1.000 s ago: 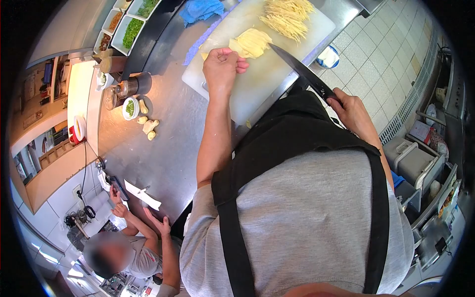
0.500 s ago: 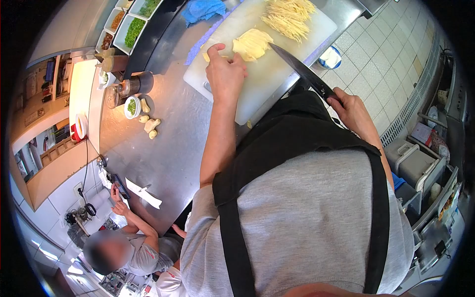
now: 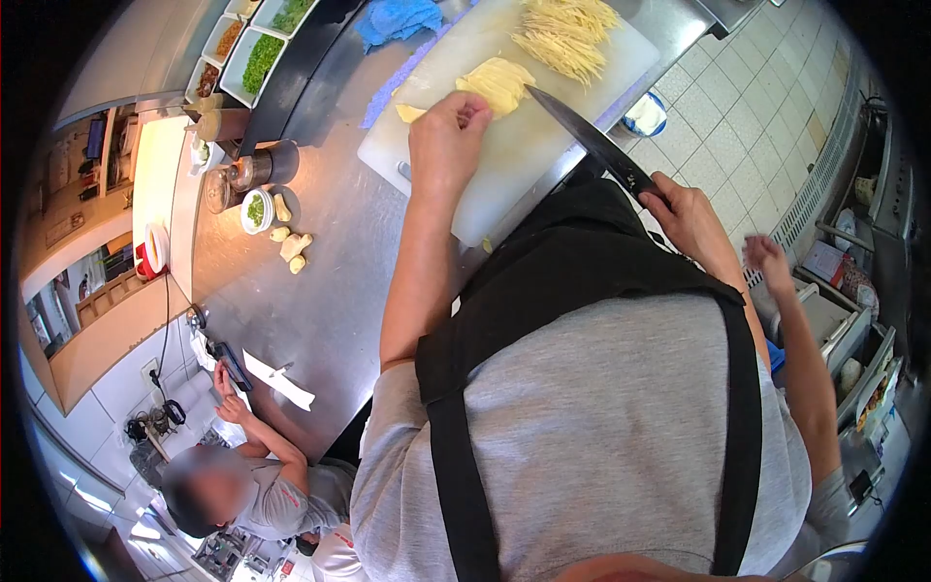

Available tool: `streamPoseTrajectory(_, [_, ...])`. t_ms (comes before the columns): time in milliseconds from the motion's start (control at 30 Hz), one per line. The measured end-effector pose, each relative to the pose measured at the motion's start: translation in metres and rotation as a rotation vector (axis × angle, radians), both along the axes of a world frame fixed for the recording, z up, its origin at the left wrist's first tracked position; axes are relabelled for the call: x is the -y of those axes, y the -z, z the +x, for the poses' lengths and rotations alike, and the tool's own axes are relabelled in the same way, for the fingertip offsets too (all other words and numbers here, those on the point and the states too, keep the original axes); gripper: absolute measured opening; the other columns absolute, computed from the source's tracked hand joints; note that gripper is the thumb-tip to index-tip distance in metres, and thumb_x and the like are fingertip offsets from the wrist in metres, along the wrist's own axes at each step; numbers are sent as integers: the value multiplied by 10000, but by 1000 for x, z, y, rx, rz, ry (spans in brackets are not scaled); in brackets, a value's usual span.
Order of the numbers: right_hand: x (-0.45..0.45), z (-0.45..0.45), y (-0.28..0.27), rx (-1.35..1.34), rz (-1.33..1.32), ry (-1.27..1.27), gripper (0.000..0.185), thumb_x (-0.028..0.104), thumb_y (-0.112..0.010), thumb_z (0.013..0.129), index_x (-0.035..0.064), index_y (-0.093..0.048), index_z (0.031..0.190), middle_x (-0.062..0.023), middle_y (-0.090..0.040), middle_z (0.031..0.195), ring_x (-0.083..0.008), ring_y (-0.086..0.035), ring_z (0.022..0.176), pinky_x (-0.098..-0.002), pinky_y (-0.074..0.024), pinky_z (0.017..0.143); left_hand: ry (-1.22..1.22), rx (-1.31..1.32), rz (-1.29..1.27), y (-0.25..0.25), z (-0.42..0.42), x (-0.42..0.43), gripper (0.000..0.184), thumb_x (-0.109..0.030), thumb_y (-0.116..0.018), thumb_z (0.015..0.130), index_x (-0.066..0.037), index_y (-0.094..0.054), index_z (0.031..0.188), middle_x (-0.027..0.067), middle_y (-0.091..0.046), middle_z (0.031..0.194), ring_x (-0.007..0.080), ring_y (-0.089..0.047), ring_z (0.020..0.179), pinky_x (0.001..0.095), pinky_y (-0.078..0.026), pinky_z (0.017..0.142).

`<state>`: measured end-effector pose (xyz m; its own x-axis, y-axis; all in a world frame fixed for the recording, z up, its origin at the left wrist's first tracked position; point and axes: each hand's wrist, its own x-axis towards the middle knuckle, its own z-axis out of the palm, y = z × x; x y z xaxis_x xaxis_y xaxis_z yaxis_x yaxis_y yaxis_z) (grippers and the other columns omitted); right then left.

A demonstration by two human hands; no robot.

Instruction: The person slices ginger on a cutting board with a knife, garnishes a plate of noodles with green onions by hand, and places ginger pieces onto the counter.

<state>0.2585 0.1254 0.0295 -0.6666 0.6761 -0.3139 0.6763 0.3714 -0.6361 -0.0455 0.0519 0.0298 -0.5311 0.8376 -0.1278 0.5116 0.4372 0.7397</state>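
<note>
My right hand (image 3: 687,218) grips the handle of a large dark-bladed kitchen knife (image 3: 592,138), its tip resting by a fanned stack of thin yellow slices (image 3: 499,83). My left hand (image 3: 446,144) is over the white cutting board (image 3: 514,170), fingers curled and pinched together at the near edge of the stack. Whatever lies between those fingertips is hidden. A loose yellow slice (image 3: 409,113) shows just left of this hand. Farther up the board is a heap of fine yellow shreds (image 3: 567,39).
Ginger pieces (image 3: 292,248) and a small cup of chopped greens (image 3: 258,210) stand on the steel counter (image 3: 320,310). A blue cloth (image 3: 398,23) lies beyond the board. One person (image 3: 281,485) is at lower left; another person's arm (image 3: 805,339) reaches in at right.
My left hand has moved slightly right and down, its fingers drawn from spread into a pinch. The knife hardly moves. Another person's arm has appeared at right.
</note>
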Motion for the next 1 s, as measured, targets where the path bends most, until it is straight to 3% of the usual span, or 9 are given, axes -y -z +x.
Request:
streamPoseTrajectory(100, [-2,1,2,20,40,-29,214,225,-589,930,22,-525,916,-227,-591,674,-416,-608,669,-476,-447,589,85,99,109,-17,-8,-23,196,-105,-719,791,-15,-683,961,136,-707,886,196,-689,811,321,-528,725])
streamPoseTrajectory(200, [-4,1,0,6,16,-30,207,220,-589,930,22,-528,927,-229,-603,699,-420,-614,693,-477,-454,596,230,329,381,-7,-11,-61,187,-114,-714,799,-14,-694,955,138,-707,880,168,-681,813,321,-528,727])
streamPoseTrajectory(300, [-5,1,0,6,18,-37,197,208,-590,929,22,-529,934,-233,-619,743,-428,-618,725,-481,-460,613,207,124,409,-22,-15,-68,194,-92,-696,804,-26,-699,986,131,-702,910,208,-681,809,332,-532,740])
streamPoseTrajectory(400, [-2,0,-2,23,-8,-9,185,193,-587,930,18,-527,930,-237,-629,781,-433,-618,745,-486,-461,630,285,-234,263,-24,-30,-41,164,-53,-673,832,-43,-690,995,83,-674,927,163,-656,792,293,-523,731])
streamPoseTrajectory(433, [-2,-1,-3,21,2,-13,185,192,-586,931,17,-526,928,-237,-627,772,-433,-618,744,-484,-463,632,312,-218,184,-20,-34,-30,230,-48,-695,803,-62,-676,1032,87,-668,991,234,-661,857,320,-526,779])
streamPoseTrajectory(533, [-1,-3,-8,9,30,-25,185,190,-583,933,16,-523,922,-236,-620,746,-431,-618,737,-478,-463,631,424,-379,239,3,-39,-6,292,-61,-715,782,-83,-668,1069,86,-643,1095,264,-632,975,349,-511,845])
streamPoseTrajectory(633, [-1,-5,-14,8,34,-39,190,193,-581,936,14,-518,915,-235,-613,724,-430,-614,722,-474,-456,620,394,-371,232,7,-30,3,285,-71,-723,756,-73,-664,1036,97,-620,1112,308,-568,1071,401,-480,912])
streamPoseTrajectory(733, [0,-10,-21,35,1,-47,202,200,-575,945,13,-512,904,-242,-602,713,-435,-605,708,-477,-444,609,355,-448,180,7,-25,5,293,-112,-732,774,-91,-664,1059,82,-609,1161,283,-574,1079,390,-469,925])
streamPoseTrajectory(1000, [3,-20,-7,5,44,-84,229,226,-559,960,17,-513,881,-260,-585,713,-465,-576,732,-510,-420,594,345,-529,295,13,-24,10,295,-115,-745,734,-92,-674,1019,80,-616,1081,298,-577,1019,413,-468,866])
